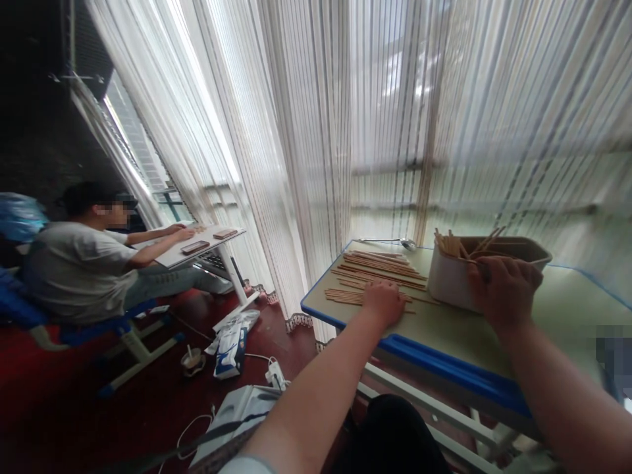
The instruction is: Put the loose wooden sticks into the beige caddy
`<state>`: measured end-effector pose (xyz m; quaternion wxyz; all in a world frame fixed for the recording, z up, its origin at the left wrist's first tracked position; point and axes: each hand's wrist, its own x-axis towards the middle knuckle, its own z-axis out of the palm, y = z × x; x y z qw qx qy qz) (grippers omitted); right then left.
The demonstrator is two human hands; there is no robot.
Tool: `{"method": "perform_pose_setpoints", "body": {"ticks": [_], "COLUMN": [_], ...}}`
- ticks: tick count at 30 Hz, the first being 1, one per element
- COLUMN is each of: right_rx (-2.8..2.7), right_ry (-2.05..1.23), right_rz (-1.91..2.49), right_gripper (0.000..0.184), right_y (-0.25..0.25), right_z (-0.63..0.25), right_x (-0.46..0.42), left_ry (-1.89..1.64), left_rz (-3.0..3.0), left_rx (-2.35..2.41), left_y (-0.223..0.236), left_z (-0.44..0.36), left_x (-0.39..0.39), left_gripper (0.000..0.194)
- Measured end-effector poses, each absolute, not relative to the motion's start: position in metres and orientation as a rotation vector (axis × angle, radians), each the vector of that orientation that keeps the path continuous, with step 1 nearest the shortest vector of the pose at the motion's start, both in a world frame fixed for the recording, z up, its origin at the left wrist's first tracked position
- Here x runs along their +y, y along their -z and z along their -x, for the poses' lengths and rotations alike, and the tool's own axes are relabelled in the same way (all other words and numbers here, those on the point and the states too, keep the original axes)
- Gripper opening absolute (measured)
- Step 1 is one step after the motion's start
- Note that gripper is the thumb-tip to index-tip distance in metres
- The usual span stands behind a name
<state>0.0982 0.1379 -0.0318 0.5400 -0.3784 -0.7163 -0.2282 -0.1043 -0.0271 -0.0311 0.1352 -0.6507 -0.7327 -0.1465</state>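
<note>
Wooden chopsticks [378,264] lie in rows on the desk top [454,336], most of them pointing the same way. My left hand [384,303] rests on the row nearest me, its fingers curled down over the chopsticks' right ends. To the right stands a utensil box [451,283], white outside and brown inside, with more chopsticks standing at its left end and a few leaning across it. My right hand [506,286] is closed over the box's near rim. Its fingertips inside the box are partly hidden.
A metal spoon [407,243] lies at the desk's back edge, near the curtain [320,131]. At left, a person [83,257] sits at another desk [217,243]. A power strip [275,375], a cup [192,361] and a blue-white box [230,352] are on the floor.
</note>
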Motion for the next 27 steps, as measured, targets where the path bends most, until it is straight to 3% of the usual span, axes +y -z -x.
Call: {"method": "perform_pose_setpoints", "body": {"ticks": [9, 27], "right_rx": [-1.676, -1.667], "right_ry": [0.466, 0.636], "right_rz": [0.936, 0.883], "right_gripper": [0.032, 0.035], "right_y": [0.037, 0.018], "right_z": [-0.098, -0.095], "right_x": [0.149, 0.111], "left_ry": [0.386, 0.483], "left_rz": [1.885, 1.885], "left_rx": [-2.104, -2.135], "left_y": [0.039, 0.040], "left_z": [0.109, 0.109], "left_x": [-0.021, -0.017], "left_gripper": [0.028, 0.023]}}
